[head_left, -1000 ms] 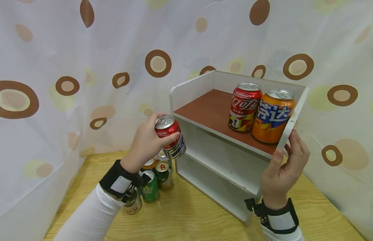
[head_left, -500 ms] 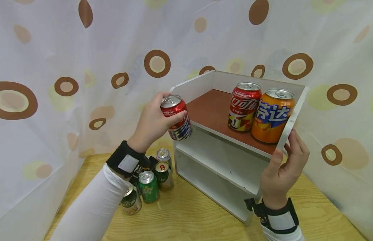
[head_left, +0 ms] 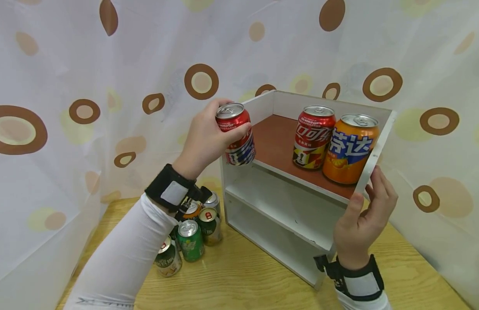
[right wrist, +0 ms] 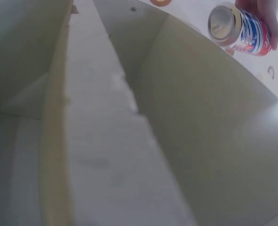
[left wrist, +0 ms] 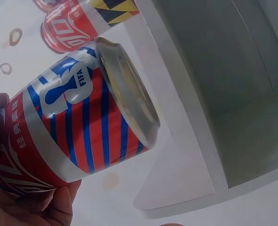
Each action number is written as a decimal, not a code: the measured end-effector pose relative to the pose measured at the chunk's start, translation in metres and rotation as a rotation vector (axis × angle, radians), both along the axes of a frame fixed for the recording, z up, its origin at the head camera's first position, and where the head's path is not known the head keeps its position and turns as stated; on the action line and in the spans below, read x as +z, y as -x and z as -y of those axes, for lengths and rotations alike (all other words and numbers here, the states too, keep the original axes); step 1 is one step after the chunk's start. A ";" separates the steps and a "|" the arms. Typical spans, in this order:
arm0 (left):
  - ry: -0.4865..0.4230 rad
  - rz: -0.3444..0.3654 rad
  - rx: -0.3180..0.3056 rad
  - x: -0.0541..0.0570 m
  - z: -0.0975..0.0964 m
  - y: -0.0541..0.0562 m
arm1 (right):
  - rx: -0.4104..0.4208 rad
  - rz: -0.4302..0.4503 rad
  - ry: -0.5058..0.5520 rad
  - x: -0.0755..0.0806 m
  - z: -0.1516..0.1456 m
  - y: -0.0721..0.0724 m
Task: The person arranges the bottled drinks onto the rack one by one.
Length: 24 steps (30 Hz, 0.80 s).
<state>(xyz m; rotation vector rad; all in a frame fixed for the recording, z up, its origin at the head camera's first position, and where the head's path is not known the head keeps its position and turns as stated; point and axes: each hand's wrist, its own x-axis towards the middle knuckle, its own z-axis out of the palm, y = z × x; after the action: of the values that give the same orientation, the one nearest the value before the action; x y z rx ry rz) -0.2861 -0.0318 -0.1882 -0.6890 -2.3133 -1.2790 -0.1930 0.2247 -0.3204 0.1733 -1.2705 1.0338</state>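
Observation:
My left hand (head_left: 208,135) grips a red cola can (head_left: 235,135) round its upper part, near the left end of the white shelf unit's brown-red top (head_left: 258,140). In the left wrist view the can (left wrist: 77,117) shows blue and red stripes, and its base is apart from the shelf edge. My right hand (head_left: 365,219) holds the shelf unit's right side panel (head_left: 372,161), thumb at the front edge and fingers on the outer side. On the top, at the right, another red cola can (head_left: 314,137) and an orange soda can (head_left: 351,148) stand upright side by side.
On the wooden table (head_left: 224,284), left of the shelf unit, several more cans stand in a group, among them a green can (head_left: 190,241) and a dark green-and-beige can (head_left: 210,228). Two lower compartments (head_left: 285,200) of the unit face me. A patterned curtain (head_left: 154,51) hangs behind.
My left hand has raised the cola can and moved it right, from beside the shelf unit up to the level of its top. My right hand has stayed on the side panel.

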 end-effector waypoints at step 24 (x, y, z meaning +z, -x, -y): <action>-0.024 0.005 -0.014 -0.004 -0.030 0.012 | -0.010 0.000 0.000 -0.001 -0.001 0.001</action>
<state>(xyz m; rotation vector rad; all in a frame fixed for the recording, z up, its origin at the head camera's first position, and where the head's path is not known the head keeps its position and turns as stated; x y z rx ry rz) -0.2976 -0.0020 -0.1921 -0.6959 -2.2976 -1.3135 -0.1940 0.2258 -0.3216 0.1663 -1.2698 1.0252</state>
